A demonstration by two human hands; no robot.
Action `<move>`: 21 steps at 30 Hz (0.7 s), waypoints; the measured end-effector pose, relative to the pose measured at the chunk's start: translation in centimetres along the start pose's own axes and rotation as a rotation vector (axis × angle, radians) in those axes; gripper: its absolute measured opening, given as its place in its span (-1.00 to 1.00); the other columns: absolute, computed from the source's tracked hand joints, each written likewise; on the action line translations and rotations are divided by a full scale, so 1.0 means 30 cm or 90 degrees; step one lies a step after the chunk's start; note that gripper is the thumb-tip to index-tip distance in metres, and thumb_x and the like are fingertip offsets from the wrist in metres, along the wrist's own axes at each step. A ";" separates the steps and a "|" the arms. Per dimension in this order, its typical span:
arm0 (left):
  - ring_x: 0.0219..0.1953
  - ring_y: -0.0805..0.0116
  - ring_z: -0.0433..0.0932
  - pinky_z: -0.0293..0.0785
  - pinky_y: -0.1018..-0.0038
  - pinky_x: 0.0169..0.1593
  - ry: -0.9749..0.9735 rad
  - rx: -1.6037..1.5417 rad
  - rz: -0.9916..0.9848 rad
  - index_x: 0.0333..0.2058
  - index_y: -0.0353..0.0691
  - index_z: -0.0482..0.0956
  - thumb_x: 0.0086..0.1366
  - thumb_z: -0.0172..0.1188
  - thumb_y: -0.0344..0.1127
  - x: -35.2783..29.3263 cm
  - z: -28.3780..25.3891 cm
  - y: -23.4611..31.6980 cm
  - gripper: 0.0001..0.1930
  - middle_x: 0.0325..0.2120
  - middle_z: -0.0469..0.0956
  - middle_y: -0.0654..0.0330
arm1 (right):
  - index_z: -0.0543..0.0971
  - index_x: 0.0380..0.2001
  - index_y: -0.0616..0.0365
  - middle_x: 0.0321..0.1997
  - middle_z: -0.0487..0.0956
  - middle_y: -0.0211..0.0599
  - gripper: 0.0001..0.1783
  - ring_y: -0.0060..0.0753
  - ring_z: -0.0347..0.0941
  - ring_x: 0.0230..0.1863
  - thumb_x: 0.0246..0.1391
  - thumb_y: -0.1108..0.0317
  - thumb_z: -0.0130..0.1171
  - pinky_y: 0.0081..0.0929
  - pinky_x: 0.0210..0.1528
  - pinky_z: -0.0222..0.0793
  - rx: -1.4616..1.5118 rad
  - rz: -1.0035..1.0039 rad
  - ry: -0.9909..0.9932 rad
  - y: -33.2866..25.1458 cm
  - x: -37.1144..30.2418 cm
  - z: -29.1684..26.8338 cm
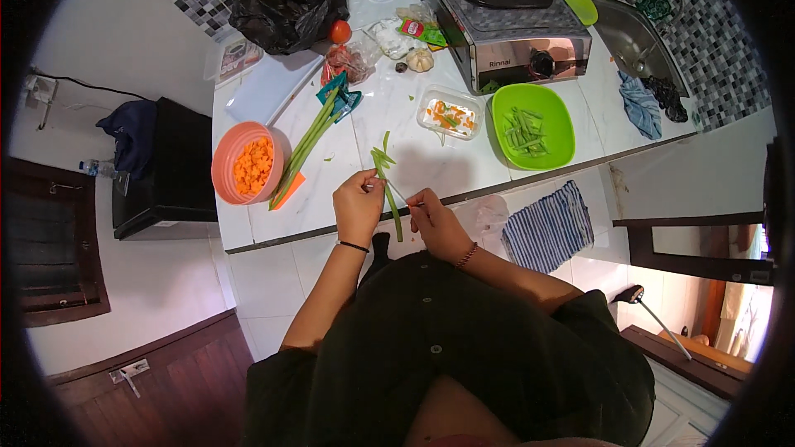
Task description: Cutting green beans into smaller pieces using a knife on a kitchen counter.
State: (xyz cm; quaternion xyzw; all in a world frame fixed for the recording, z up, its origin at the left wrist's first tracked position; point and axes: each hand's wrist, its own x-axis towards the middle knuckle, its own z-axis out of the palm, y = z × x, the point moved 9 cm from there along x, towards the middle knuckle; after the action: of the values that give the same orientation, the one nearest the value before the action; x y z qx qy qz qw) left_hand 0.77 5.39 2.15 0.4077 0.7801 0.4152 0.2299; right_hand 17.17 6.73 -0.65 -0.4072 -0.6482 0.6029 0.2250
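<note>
My left hand (360,201) is closed around a few green beans (393,213), which stick out above and below the fingers at the counter's front edge. Close by on the right, my right hand (436,222) pinches a thin, pale, blade-like thing (398,191) that reaches to the beans. Its handle, if any, is hidden in the fingers. Cut bean pieces fill the bottom of a bright green bowl (561,156). A bundle of long uncut beans (308,145) leans by a pink-orange bowl (222,174) of diced carrots (252,167).
A clear tub (426,126) with carrot scraps sits mid-counter. Behind are a gas stove (513,54), a black plastic bag (290,4), a tomato (340,31), garlic (420,60) and a white board (273,87). At right, cloths (639,108) lie beside the sink (633,37).
</note>
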 end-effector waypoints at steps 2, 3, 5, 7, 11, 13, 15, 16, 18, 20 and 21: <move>-0.53 0.34 0.59 0.49 0.50 -0.38 -0.003 -0.002 -0.007 -0.26 -0.39 0.61 0.06 0.25 -0.42 0.004 0.002 -0.001 -0.75 -0.50 0.63 0.05 | 0.32 -0.19 0.22 -0.60 0.45 -0.26 -0.84 -0.40 0.40 -0.54 0.25 0.36 -0.12 -0.43 -0.43 0.32 -0.013 -0.006 0.011 -0.008 0.001 0.000; -0.53 0.35 0.59 0.48 0.50 -0.38 -0.004 0.000 -0.013 -0.26 -0.39 0.61 0.06 0.25 -0.42 0.005 0.004 -0.005 -0.75 -0.51 0.63 0.06 | 0.31 -0.20 0.23 -0.61 0.46 -0.17 -0.83 -0.24 0.46 -0.53 0.25 0.35 -0.11 -0.31 -0.41 0.36 -0.026 -0.014 0.022 -0.014 0.002 -0.002; -0.52 0.35 0.59 0.48 0.51 -0.37 -0.004 0.001 -0.021 -0.26 -0.39 0.61 0.06 0.25 -0.42 0.007 0.004 -0.016 -0.76 -0.51 0.63 0.06 | 0.31 -0.20 0.23 -0.60 0.47 -0.15 -0.83 -0.22 0.47 -0.53 0.24 0.35 -0.11 -0.30 -0.41 0.36 -0.022 -0.004 0.022 -0.013 0.008 0.006; -0.51 0.36 0.59 0.48 0.51 -0.37 -0.009 -0.032 -0.019 -0.26 -0.40 0.60 0.06 0.25 -0.42 0.008 0.009 -0.020 -0.75 -0.52 0.62 0.06 | 0.31 -0.20 0.23 -0.60 0.47 -0.13 -0.84 -0.20 0.48 -0.53 0.24 0.35 -0.11 -0.29 -0.42 0.36 -0.018 0.006 0.022 -0.011 0.015 0.014; -0.51 0.37 0.60 0.49 0.50 -0.37 -0.016 -0.035 -0.019 -0.25 -0.40 0.60 0.06 0.24 -0.41 0.012 0.009 -0.020 -0.75 -0.53 0.62 0.07 | 0.30 -0.21 0.20 -0.55 0.51 -0.02 -0.85 -0.05 0.52 -0.47 0.23 0.36 -0.10 -0.21 -0.40 0.38 -0.036 0.003 0.045 -0.024 0.039 0.019; -0.53 0.52 0.53 0.46 0.59 -0.38 -0.027 -0.022 -0.045 -0.25 -0.41 0.61 0.06 0.27 -0.43 0.010 0.006 -0.015 -0.75 -0.53 0.62 0.12 | 0.30 -0.21 0.20 -0.53 0.52 0.02 -0.85 0.01 0.53 -0.44 0.22 0.36 -0.09 -0.18 -0.39 0.38 -0.048 0.018 0.049 -0.028 0.052 0.023; -0.53 0.52 0.53 0.45 0.59 -0.39 -0.020 -0.022 -0.033 -0.25 -0.40 0.61 0.06 0.27 -0.43 0.010 0.003 -0.020 -0.75 -0.53 0.62 0.12 | 0.29 -0.22 0.19 -0.52 0.52 0.04 -0.86 0.07 0.53 -0.40 0.22 0.36 -0.09 -0.13 -0.36 0.38 -0.061 0.022 0.043 -0.037 0.067 0.030; -0.54 0.52 0.53 0.45 0.59 -0.39 -0.016 -0.022 -0.020 -0.25 -0.40 0.62 0.06 0.26 -0.43 0.010 0.004 -0.016 -0.75 -0.54 0.62 0.12 | 0.29 -0.22 0.19 -0.52 0.52 0.04 -0.86 0.07 0.53 -0.40 0.22 0.36 -0.09 -0.13 -0.36 0.38 -0.062 0.023 0.046 -0.023 0.087 0.030; -0.52 0.43 0.57 0.47 0.55 -0.38 -0.020 -0.023 -0.012 -0.26 -0.39 0.61 0.06 0.25 -0.42 0.011 0.010 -0.007 -0.75 -0.52 0.62 0.09 | 0.32 -0.22 0.18 -0.59 0.50 -0.24 -0.84 -0.41 0.47 -0.52 0.25 0.32 -0.09 -0.44 -0.42 0.37 -0.049 0.000 0.047 0.015 0.126 0.030; -0.51 0.34 0.61 0.49 0.51 -0.38 -0.017 -0.024 -0.007 -0.26 -0.37 0.61 0.05 0.24 -0.41 0.014 0.008 -0.015 -0.75 -0.51 0.63 0.06 | 0.32 -0.22 0.18 -0.59 0.49 -0.26 -0.84 -0.43 0.45 -0.53 0.25 0.32 -0.10 -0.45 -0.42 0.36 -0.057 0.001 0.044 -0.005 0.121 0.032; -0.51 0.34 0.61 0.49 0.50 -0.38 -0.009 -0.021 0.001 -0.29 -0.38 0.60 0.05 0.24 -0.42 0.016 0.009 -0.024 -0.77 -0.51 0.63 0.06 | 0.31 -0.22 0.18 -0.59 0.49 -0.28 -0.85 -0.45 0.44 -0.54 0.26 0.32 -0.11 -0.46 -0.42 0.36 -0.065 0.002 0.041 -0.018 0.117 0.031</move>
State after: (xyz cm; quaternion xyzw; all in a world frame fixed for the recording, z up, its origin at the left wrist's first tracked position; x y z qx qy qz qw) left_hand 0.38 5.68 1.40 0.4072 0.7714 0.4249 0.2419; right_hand 14.32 9.01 -0.98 -0.4382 -0.6697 0.5563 0.2238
